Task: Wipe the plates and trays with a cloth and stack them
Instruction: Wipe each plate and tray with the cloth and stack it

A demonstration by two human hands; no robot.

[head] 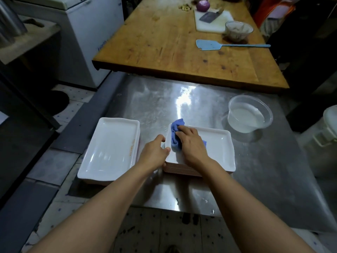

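Note:
A stack of white rectangular trays (221, 148) sits in the middle of the steel table. My right hand (191, 143) presses a crumpled blue cloth (176, 136) onto the left part of the top tray. My left hand (155, 152) grips the left edge of that top tray, thumb over the rim. A second, lower stack of white trays (109, 150) lies to the left at the table's edge; its top tray has an orange smear along the right rim.
A clear plastic tub of water (249, 115) stands at the right of the steel table (164, 103). Behind it a wooden table (164, 42) carries a blue spatula (218, 45), a glass bowl (238, 31), a cutting board and cleaver. A white freezer (87, 33) stands at the left.

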